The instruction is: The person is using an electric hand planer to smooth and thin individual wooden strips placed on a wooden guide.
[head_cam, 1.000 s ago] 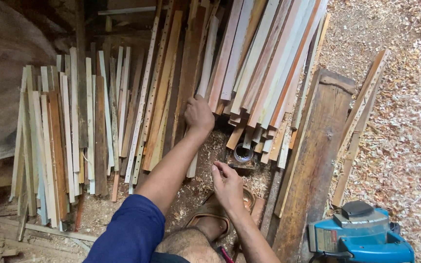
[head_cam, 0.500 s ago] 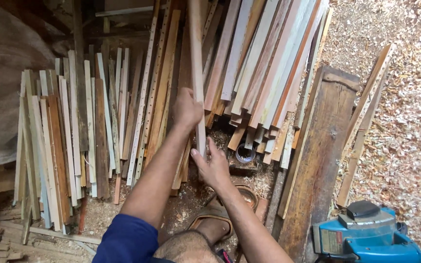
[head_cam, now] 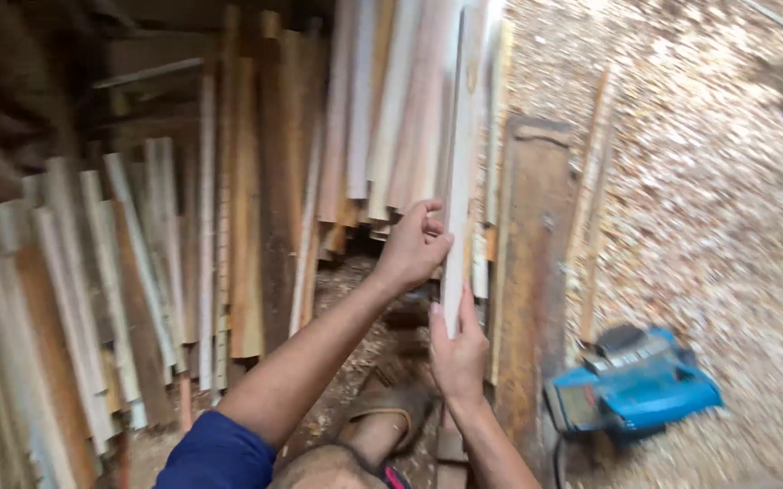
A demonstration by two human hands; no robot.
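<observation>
Slat: a pale wooden slat [head_cam: 457, 181] is being held upright in front of the leaning stack of boards [head_cam: 228, 235].
Left hand: the left hand [head_cam: 414, 246] is being curled around the slat's middle, fingers closed on it.
Right hand: the right hand [head_cam: 457, 349] is being pinched on the slat's lower end.
Surroundings: a blue power planer [head_cam: 636, 385] is being left on the sawdust floor [head_cam: 708, 199], beside a dark plank [head_cam: 527, 272].

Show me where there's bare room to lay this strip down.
Free: the shavings-covered floor right of the long plank, beyond the blue power tool. Crowded: the leaning slats left of the left hand, and around the right hand holding the pale strip.
</observation>
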